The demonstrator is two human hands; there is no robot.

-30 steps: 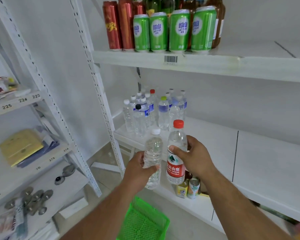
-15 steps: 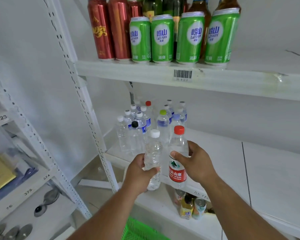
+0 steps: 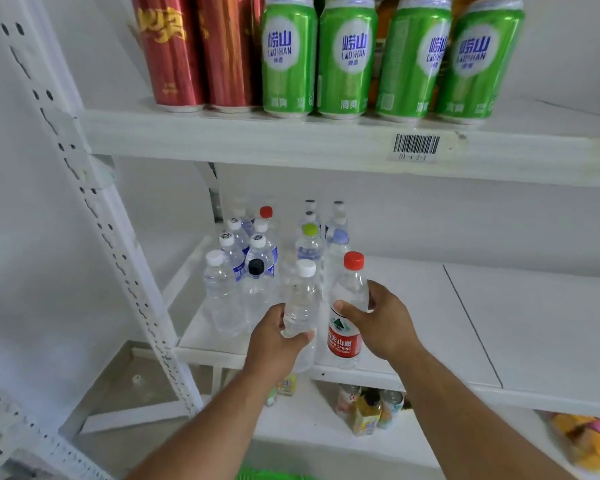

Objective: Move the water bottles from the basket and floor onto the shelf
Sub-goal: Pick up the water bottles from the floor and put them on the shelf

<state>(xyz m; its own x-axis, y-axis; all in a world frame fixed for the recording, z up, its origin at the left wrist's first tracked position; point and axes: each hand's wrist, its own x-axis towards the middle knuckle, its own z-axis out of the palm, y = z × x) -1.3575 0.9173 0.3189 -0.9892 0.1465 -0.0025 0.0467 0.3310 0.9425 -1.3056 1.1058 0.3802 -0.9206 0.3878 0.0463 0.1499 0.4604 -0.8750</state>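
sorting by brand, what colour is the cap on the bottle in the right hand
Red, in the head view: the right hand grips a bottle with a red cap.

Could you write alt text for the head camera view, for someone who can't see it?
Two hands each hold a clear plastic water bottle at a white shelf: the left hand a white-capped bottle, the right hand a red-capped, red-labelled bottle. More water bottles stand behind; green cans sit above.

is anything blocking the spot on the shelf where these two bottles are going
Nothing visible. The shelf is bare right of the standing bottles, where the left hand and right hand bring them.
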